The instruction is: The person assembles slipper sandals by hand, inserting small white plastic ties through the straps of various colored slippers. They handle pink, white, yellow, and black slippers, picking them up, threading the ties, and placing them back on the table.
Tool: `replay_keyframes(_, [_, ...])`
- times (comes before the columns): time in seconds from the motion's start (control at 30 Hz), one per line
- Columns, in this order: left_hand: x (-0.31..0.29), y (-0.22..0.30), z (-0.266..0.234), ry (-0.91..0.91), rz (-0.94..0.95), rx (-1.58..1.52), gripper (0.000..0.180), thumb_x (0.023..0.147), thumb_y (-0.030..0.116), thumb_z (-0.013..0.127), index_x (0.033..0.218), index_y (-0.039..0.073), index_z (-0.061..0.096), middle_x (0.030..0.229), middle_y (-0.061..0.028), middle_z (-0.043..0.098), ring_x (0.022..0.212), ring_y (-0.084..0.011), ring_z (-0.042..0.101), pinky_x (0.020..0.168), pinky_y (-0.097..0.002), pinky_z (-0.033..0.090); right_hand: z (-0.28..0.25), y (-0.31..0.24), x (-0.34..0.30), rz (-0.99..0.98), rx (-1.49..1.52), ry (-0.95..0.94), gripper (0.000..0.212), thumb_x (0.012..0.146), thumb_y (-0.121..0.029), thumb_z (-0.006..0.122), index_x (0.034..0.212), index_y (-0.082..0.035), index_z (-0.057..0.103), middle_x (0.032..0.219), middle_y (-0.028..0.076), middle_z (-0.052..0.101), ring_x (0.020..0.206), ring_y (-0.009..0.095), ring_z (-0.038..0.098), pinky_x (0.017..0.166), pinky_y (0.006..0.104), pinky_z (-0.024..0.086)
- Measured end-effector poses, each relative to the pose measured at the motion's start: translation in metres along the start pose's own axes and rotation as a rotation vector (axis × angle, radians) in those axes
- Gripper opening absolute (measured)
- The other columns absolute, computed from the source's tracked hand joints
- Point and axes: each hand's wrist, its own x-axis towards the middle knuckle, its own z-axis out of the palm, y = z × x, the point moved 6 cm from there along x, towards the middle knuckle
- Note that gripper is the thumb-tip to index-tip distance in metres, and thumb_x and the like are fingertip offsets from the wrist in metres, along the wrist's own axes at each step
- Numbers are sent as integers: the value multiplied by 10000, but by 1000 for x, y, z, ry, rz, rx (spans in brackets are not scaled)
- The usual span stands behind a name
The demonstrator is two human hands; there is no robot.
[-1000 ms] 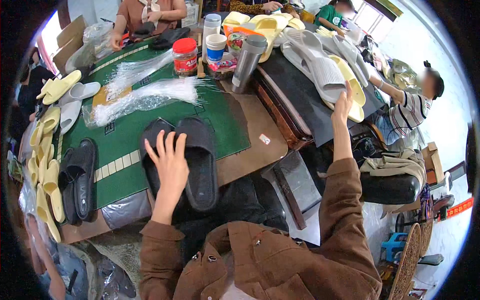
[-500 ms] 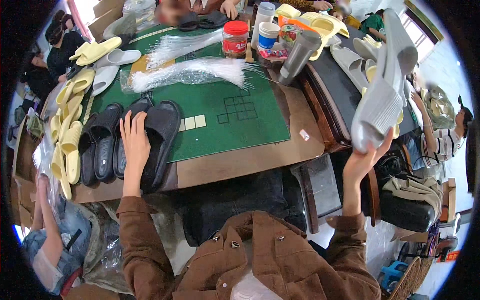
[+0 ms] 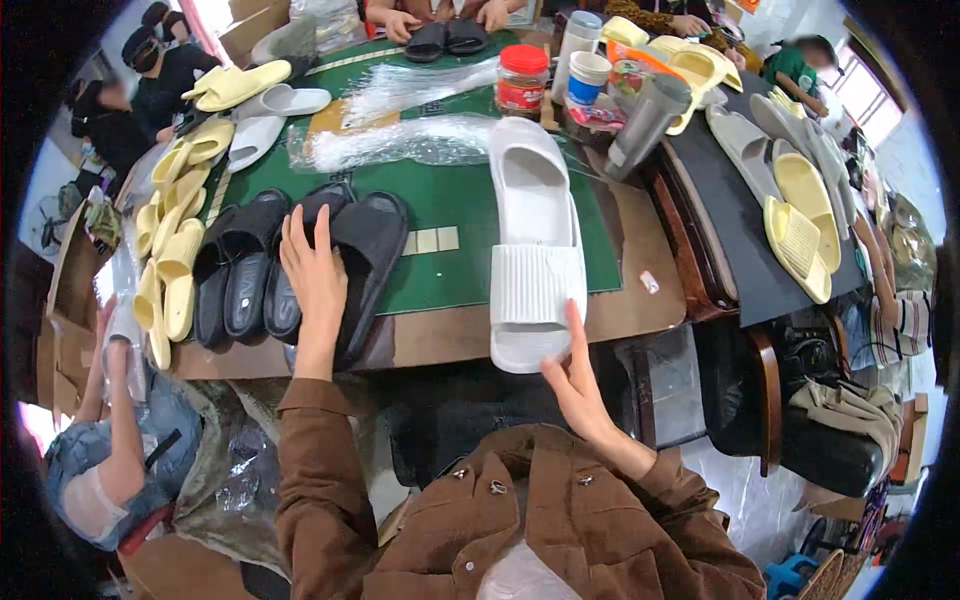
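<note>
My right hand (image 3: 583,395) grips a pair of light grey slide sandals (image 3: 540,285) by the near toe end, thumb and fingers pinching the edge. The pair is held over the front edge of the table, ribbed strap facing up, one slide mostly hidden behind the other. My left hand (image 3: 315,275) lies with its fingers stretched out on the row of black slides (image 3: 372,250) at the table's front left. Yellow slides (image 3: 180,265) are lined up to the left of the black ones.
A green mat (image 3: 465,270) covers the table, with bundles of clear plastic ties (image 3: 400,145) on it. A red-lidded jar (image 3: 522,80), a paper cup (image 3: 587,78) and a grey tumbler (image 3: 648,125) stand behind. More slides (image 3: 800,220) rest on the dark right-hand surface. Other people sit around.
My right hand has brought the grey slides from the right side to the middle, turning them flatter. A yellow pair on the right surface now shows fully. My left hand stays on the black slides.
</note>
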Motion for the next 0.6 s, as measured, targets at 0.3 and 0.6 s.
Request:
replay_keyframes(0.3, [-13, -17, 13, -91, -86, -47, 673, 814, 29, 622, 1421, 188, 377, 977, -133, 516, 906, -316, 505, 803, -440, 411, -43, -49, 64, -207, -347, -65, 266, 872, -22, 565, 1133, -22, 622, 828, 107, 613, 677, 153, 579, 608, 278, 467])
replay_keyframes(0.6, [-1, -29, -14, 116, -112, 226, 522, 808, 25, 530, 1306, 181, 518, 930, -90, 487, 861, -286, 505, 729, -392, 401, -7, -57, 113, -399, -591, -328, 477, 762, -215, 723, 1153, -4, 549, 1065, 185, 589, 1020, 329, 568, 869, 386, 442])
